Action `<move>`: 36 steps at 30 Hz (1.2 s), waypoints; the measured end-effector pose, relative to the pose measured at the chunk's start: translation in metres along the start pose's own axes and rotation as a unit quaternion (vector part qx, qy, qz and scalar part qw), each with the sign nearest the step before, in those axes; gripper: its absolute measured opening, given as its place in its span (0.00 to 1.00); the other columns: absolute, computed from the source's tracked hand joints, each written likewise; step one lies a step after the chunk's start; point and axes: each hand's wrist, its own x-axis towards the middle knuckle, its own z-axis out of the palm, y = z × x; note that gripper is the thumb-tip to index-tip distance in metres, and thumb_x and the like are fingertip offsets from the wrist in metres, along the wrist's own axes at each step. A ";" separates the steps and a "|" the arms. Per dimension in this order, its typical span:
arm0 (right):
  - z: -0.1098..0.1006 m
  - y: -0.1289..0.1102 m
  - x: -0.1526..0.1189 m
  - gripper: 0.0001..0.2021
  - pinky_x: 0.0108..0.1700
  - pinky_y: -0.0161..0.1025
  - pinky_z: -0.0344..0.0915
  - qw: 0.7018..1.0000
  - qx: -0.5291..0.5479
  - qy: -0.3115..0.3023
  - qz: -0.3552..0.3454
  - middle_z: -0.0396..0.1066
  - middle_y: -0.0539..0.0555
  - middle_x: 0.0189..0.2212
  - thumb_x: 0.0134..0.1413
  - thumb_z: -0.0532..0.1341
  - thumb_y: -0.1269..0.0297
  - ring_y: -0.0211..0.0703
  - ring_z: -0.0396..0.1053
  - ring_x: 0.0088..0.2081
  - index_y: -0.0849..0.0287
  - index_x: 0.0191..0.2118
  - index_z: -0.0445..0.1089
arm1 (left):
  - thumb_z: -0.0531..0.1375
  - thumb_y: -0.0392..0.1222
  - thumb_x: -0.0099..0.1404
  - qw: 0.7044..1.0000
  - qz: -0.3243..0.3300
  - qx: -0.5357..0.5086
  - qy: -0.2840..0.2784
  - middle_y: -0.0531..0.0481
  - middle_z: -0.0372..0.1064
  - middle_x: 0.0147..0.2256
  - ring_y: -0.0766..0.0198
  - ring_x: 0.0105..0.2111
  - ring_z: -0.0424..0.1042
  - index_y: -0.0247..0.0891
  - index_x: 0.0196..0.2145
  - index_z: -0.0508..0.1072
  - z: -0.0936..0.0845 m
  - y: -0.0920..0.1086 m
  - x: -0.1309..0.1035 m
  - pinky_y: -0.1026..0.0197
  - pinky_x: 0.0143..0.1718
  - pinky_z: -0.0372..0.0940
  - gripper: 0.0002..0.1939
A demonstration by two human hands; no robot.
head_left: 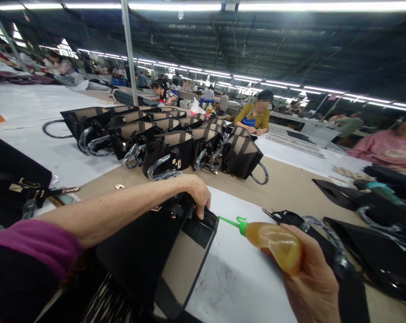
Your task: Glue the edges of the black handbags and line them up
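Note:
A black handbag [138, 251] with a beige lining lies tilted in front of me, its opening facing right. My left hand [198, 197] reaches across and pinches the bag's top edge near the far corner. In my right hand [315, 269] is a squeeze bottle [275, 242] of amber liquid with a green nozzle. The nozzle's tip is at the bag's edge corner, close to my left fingers; whether it touches cannot be made out. A loose thread hangs near that corner.
Several black handbags [176, 148] with plastic-wrapped handles stand beyond on brown paper [280, 179]. More bag pieces [371, 242] lie at right, and another black bag [14, 179] is at left. A small metal piece [120, 186] lies on the paper. Co-workers [255, 114] sit across the table.

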 end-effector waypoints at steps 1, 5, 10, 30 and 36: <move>0.001 -0.001 -0.002 0.20 0.40 0.34 0.66 1.000 0.007 0.005 0.006 0.71 0.49 0.39 0.41 0.66 0.53 0.47 0.69 0.39 0.51 0.42 0.66 | 0.64 0.39 0.47 1.000 -0.001 0.001 -0.001 0.55 0.71 0.22 0.64 0.24 0.70 0.40 0.32 0.76 0.000 0.000 0.000 0.67 0.23 0.64 0.11; -0.001 0.005 -0.009 0.19 0.40 0.32 0.66 1.000 0.005 -0.004 0.006 0.71 0.49 0.38 0.39 0.66 0.56 0.45 0.69 0.38 0.51 0.41 0.68 | 0.64 0.40 0.47 1.000 -0.006 0.005 -0.002 0.53 0.73 0.24 0.63 0.24 0.70 0.39 0.34 0.77 0.000 0.002 -0.001 0.65 0.25 0.65 0.13; -0.005 0.013 -0.012 0.23 0.38 0.31 0.66 0.997 0.038 -0.035 0.048 0.71 0.49 0.36 0.36 0.69 0.54 0.44 0.69 0.35 0.53 0.42 0.68 | 0.64 0.42 0.49 1.000 -0.010 0.017 0.006 0.53 0.73 0.26 0.63 0.27 0.70 0.39 0.36 0.76 0.001 0.003 -0.005 0.65 0.27 0.65 0.14; -0.001 0.011 -0.005 0.24 0.35 0.34 0.66 0.982 0.090 -0.080 0.148 0.71 0.51 0.34 0.39 0.68 0.52 0.45 0.68 0.33 0.57 0.42 0.65 | 0.62 0.42 0.48 0.996 -0.011 0.073 0.045 0.53 0.73 0.26 0.63 0.26 0.68 0.40 0.33 0.77 0.007 0.008 -0.007 0.65 0.28 0.62 0.12; -0.009 0.017 -0.001 0.25 0.34 0.34 0.68 0.984 0.073 -0.068 0.150 0.72 0.51 0.36 0.38 0.69 0.53 0.46 0.69 0.34 0.56 0.43 0.65 | 0.62 0.43 0.49 0.995 -0.006 0.091 0.050 0.52 0.73 0.29 0.62 0.28 0.68 0.40 0.35 0.76 0.008 0.009 -0.008 0.64 0.28 0.61 0.14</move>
